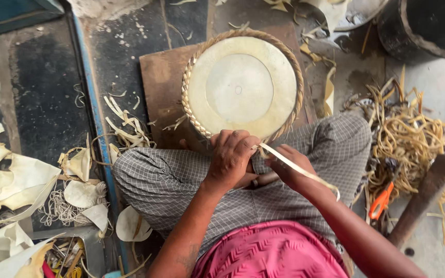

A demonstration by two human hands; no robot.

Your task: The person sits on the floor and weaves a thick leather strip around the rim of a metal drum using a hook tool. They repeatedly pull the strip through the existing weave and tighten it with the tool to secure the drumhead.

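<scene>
Far out to the left of the hands, pale cream sheets of leaf or husk [6, 175] lie curled and papery beside a tangle of thin string [60, 206]. Closer in, short pale offcuts [127, 126] are scattered on the dark floor.

Now the left hand [230, 157]: it's curled down over the near rim of the round basket [242, 82], fingers gripping the edge. The basket sits just ahead of both hands on a brown board [163, 87], flat smooth disc facing up, ringed by a braided, scaly woven border.

The right hand [289, 167] pinches a flat pale strip [297, 167]. Its long axis runs from the rim by the left hand down and rightward past the right wrist. The left hand is the nearer to the basket.

Further right, a heap of wiry yellow fibres [413, 139], orange-handled scissors [381, 201], and a dark wooden handle [426, 193].
</scene>
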